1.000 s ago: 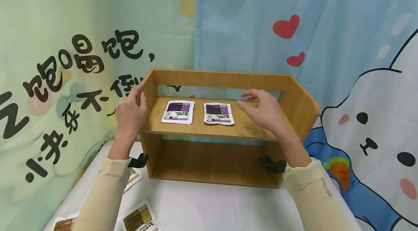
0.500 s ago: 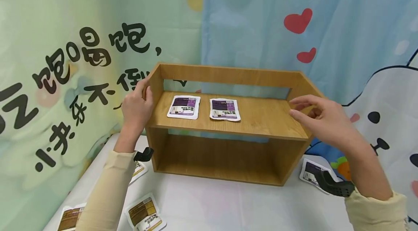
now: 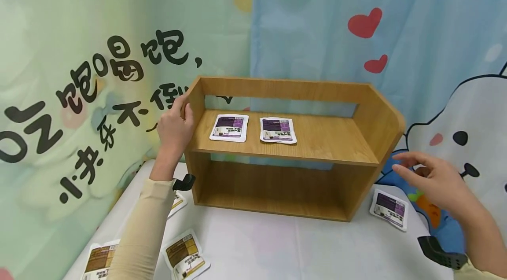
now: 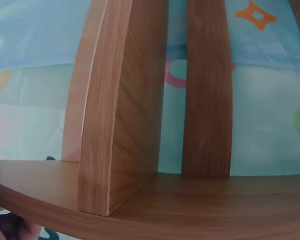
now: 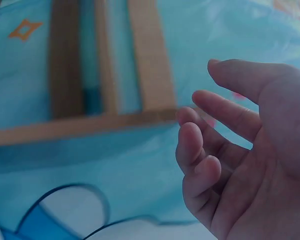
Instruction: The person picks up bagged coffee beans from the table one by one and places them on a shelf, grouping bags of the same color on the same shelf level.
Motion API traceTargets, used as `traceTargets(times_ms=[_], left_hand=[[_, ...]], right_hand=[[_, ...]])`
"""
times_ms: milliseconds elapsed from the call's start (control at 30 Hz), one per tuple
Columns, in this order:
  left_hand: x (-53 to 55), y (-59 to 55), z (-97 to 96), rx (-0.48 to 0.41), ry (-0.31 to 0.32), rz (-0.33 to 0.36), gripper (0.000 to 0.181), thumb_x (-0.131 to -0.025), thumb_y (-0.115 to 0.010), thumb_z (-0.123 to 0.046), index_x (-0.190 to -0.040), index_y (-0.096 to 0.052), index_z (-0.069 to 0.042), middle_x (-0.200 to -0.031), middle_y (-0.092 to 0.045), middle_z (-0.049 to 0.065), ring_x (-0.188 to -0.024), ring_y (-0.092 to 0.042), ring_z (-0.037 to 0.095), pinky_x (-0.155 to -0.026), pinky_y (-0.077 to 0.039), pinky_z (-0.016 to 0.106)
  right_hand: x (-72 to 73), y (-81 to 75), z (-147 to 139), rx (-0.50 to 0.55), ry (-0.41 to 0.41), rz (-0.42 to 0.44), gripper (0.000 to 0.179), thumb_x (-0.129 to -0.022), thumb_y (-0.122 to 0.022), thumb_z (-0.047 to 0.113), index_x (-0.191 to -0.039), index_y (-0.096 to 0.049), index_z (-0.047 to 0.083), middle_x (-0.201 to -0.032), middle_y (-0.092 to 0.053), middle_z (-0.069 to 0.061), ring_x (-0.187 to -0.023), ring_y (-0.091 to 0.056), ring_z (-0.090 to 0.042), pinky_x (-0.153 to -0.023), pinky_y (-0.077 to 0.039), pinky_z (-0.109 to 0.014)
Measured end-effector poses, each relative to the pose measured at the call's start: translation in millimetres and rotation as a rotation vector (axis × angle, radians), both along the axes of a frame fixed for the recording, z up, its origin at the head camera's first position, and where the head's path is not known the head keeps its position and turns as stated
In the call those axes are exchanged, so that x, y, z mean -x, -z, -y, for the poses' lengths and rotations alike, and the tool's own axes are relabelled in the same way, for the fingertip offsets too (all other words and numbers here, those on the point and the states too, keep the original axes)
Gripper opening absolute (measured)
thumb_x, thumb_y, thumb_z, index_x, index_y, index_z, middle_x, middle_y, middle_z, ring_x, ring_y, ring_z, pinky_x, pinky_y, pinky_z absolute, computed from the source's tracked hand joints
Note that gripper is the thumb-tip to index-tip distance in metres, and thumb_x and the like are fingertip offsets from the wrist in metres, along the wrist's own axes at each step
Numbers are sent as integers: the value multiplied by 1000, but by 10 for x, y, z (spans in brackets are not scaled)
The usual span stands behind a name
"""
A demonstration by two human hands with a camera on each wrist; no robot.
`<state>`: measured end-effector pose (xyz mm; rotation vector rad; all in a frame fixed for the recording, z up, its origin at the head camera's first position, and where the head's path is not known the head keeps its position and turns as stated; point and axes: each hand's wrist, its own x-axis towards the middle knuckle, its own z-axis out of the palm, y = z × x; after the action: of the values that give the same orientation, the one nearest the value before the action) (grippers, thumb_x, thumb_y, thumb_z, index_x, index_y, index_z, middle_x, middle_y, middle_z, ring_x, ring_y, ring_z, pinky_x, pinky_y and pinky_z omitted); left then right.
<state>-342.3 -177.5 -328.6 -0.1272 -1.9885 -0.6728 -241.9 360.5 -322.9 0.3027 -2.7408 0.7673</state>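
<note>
On the left we saw a pale green curtain (image 3: 59, 2) printed with dark characters. Near the left edge of the white table (image 3: 253, 245) lay a first brown packet (image 3: 101, 259), partly covered by the left sleeve (image 3: 142, 222). Above it, the left hand (image 3: 176, 128) gripped the left side panel (image 3: 200, 99) of the wooden shelf (image 3: 285, 88), its fingers curled round the edge. Just beside the shelf's lower left corner we made out a partly hidden packet (image 3: 177, 203) behind the wrist, and in front of that, well in from the table's left edge, a second brown packet (image 3: 186, 255).

On the shelf's upper board (image 3: 332, 139), between its back and front edges, two purple packets lay flat: the left packet (image 3: 229, 128) near the left end, the other packet (image 3: 278, 130) toward the middle. We could not tell whether the latter was single or stacked.

Past the shelf's lower right corner, near the table's right edge, lay a third purple packet (image 3: 390, 209). To the right of it, in the air, the right hand (image 3: 435, 178) held nothing, its fingers loosely bent. Behind it we saw a rabbit (image 3: 487, 130) on the blue curtain (image 3: 301, 29).
</note>
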Motion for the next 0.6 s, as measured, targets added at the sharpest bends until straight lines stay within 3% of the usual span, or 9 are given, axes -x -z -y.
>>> traceTargets(times_ms=[167, 367, 600], left_hand=[[-5, 14, 11, -7, -18, 21, 31, -99, -50, -18, -127, -61, -10, -98, -71, 18, -63, -65, 32, -49, -47, 41], [-5, -3, 0, -10, -10, 19, 32, -100, -50, -20, -128, -61, -11, -93, -71, 17, -56, -61, 29, -47, -43, 39], [-59, 8, 30, -12, -28, 30, 30, -99, -50, -18, -126, -62, -12, -89, -71, 17, -55, -60, 29, -44, -40, 38]], right_hand=[[136, 347, -230, 0, 19, 101, 45, -99, -57, 31, -123, -56, -7, -106, -59, -27, -83, -56, -31, -55, -47, -27], [249, 680, -487, 18, 48, 192, 46, -102, -51, 31, -122, -55, -9, -100, -62, -22, -82, -57, -29, -57, -47, -29], [435, 1139, -645, 161, 118, 330, 63, -102, -46, 42, -127, -46, -16, -113, -54, -34, -97, -54, -40, -67, -49, -33]])
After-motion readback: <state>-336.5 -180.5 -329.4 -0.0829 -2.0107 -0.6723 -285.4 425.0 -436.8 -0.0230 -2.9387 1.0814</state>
